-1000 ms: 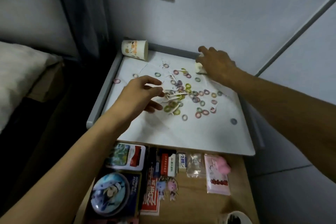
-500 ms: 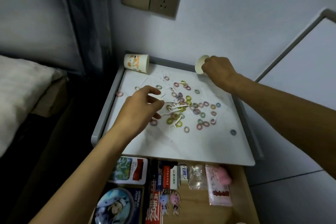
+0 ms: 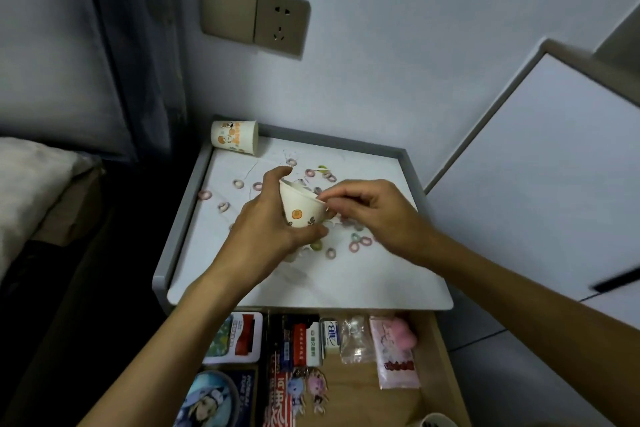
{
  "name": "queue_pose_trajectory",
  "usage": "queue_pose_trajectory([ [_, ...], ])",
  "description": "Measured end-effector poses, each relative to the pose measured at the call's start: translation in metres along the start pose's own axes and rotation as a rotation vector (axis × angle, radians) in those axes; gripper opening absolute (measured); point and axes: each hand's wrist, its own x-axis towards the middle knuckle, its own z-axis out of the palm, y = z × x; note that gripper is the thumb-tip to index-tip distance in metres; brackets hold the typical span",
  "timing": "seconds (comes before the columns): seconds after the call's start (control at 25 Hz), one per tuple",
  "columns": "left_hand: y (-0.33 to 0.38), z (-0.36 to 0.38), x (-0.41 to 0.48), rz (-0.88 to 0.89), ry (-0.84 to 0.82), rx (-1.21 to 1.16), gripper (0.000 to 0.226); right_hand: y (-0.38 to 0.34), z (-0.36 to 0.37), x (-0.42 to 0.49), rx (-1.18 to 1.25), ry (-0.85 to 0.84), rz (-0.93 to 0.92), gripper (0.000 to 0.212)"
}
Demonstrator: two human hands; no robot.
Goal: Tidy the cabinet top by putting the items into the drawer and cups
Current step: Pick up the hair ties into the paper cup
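Over the middle of the white cabinet top [image 3: 363, 284] I hold a small white paper cup [image 3: 300, 207] with orange prints, tilted with its mouth up and away from me. My left hand [image 3: 266, 229] wraps its side and base. My right hand [image 3: 374, 215] pinches the cup's rim from the right. Several small coloured rings [image 3: 360, 242] lie scattered on the top around and under my hands, some hidden. A second printed paper cup [image 3: 235, 137] lies on its side in the far left corner. Whatever sits inside the held cup is hard to make out.
The drawer [image 3: 440, 367] below the top stands open, holding a tin [image 3: 235, 340], small boxes [image 3: 304, 343], a pink packet [image 3: 394, 354], keychain figures [image 3: 308, 388] and a round badge [image 3: 211, 399]. Another cup's rim [image 3: 438, 419] shows at the bottom edge. A bed [image 3: 31, 191] lies left, a wall socket [image 3: 282, 24] above.
My right hand lifted the cup from the back edge and brought it to the middle. My left hand left the rings and took hold of the cup's side.
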Motion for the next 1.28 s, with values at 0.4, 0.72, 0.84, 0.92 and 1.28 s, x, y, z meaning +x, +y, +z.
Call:
queue_pose_trajectory([
  [0.4, -0.012, -0.001, 0.005, -0.037, -0.016, 0.106, 0.097, 0.198, -0.119, 0.04, -0.816, -0.058, 0.465, 0.063],
  [0.72, -0.019, -0.003, 0.012, -0.008, -0.01, 0.151, 0.094, 0.203, -0.104, 0.058, -0.681, 0.114, 0.274, 0.033],
  [0.84, -0.018, -0.001, 0.013, -0.009, -0.017, 0.157, 0.096, 0.204, -0.098, 0.063, -0.662, 0.142, 0.277, 0.024],
  [0.92, -0.018, 0.001, 0.013, -0.01, -0.023, 0.17, 0.096, 0.205, -0.093, 0.066, -0.674, 0.186, 0.322, 0.015],
  [1.28, -0.016, 0.0, 0.012, -0.006, -0.021, 0.161, 0.095, 0.197, -0.078, 0.073, -1.242, -0.051, 0.436, 0.037],
])
